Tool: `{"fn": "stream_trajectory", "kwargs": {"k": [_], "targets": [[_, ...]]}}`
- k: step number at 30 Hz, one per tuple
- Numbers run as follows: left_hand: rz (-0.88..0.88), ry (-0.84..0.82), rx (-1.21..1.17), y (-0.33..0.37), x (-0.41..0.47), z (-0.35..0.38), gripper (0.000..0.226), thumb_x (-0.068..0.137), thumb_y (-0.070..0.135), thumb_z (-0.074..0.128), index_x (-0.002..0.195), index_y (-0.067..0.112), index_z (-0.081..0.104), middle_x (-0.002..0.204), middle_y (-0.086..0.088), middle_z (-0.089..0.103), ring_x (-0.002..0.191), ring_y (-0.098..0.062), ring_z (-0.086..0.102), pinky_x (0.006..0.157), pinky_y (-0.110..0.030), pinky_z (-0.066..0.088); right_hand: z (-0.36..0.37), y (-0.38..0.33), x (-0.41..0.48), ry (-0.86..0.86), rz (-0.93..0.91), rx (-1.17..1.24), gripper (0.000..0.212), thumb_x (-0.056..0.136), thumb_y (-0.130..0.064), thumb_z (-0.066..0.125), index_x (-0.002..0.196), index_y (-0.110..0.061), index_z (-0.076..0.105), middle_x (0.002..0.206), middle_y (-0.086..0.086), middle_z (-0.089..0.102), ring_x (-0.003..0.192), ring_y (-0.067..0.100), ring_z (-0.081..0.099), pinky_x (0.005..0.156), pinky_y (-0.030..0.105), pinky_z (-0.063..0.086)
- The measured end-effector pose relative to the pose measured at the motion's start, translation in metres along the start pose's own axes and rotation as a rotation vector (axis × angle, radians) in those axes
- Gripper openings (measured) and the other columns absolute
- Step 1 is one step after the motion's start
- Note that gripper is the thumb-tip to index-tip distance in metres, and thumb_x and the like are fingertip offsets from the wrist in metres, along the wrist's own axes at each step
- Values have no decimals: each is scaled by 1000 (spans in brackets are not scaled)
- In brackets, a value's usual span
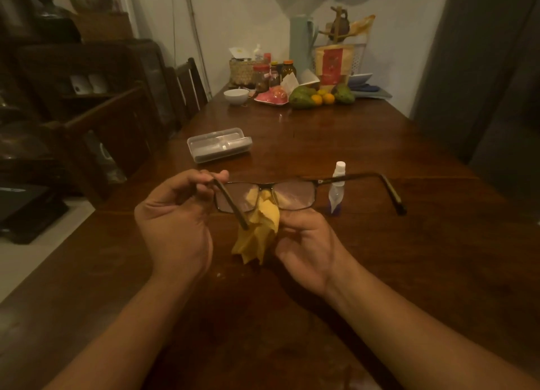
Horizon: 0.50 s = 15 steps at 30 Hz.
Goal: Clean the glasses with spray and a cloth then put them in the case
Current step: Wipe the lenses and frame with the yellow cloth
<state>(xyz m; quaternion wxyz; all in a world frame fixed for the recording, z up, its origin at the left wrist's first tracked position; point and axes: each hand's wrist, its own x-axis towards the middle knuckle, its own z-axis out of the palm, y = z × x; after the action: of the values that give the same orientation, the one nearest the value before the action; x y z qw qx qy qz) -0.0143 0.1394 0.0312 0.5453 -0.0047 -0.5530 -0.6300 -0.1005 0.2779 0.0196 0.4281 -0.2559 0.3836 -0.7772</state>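
the glasses (295, 196) are held up over the table (380, 144), arms unfolded, one arm pointing back at the person and the other reaching out to the right. the left hand (175, 220) has its fingers curled and pinches the frame corner by the hinge. the right hand (306, 243) pinches a yellow cloth (257, 234) round the glass near the nose bridge, with folds showing through both lenses. the frame looks light and thin, so i'd expect it to twist if squeezed hard. the hinge corner and rim seem the safest places to hold, with bare fingers kept off the lenses. the cloth is soft and floppy, and its loose tail hangs down toward the wood. the spray bottle (336, 191) stands upright just behind the outstretched arm, and a careless swing looks likely to tip it. the clear case (219, 145) lies further back on the left, well apart. i cannot tell if its lid is latched. bare wood lies between hands and case, and the left edge of the table is near the case.
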Motion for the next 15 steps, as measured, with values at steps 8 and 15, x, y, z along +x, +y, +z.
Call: {"fn": "stream_trajectory", "kwargs": {"k": [8,15], "targets": [[-13,-12,-26,5,-3,4,34,82,-7,60,73,21,77,76,2,72,84,-18,72,88,-35,57,2,4,-3,-36,33,-79,26,92,-17,56,108,-17,76,105,8,75,103,21,68,84,30,58],[8,-60,-6,6,-3,2,34,85,-6,59,77,21,77,79,3,73,87,-18,71,90,-36,57,2,2,-3,-8,68,-225,31,101,-9,46,110,-18,74,113,5,74,108,17,70,85,34,55]]}}
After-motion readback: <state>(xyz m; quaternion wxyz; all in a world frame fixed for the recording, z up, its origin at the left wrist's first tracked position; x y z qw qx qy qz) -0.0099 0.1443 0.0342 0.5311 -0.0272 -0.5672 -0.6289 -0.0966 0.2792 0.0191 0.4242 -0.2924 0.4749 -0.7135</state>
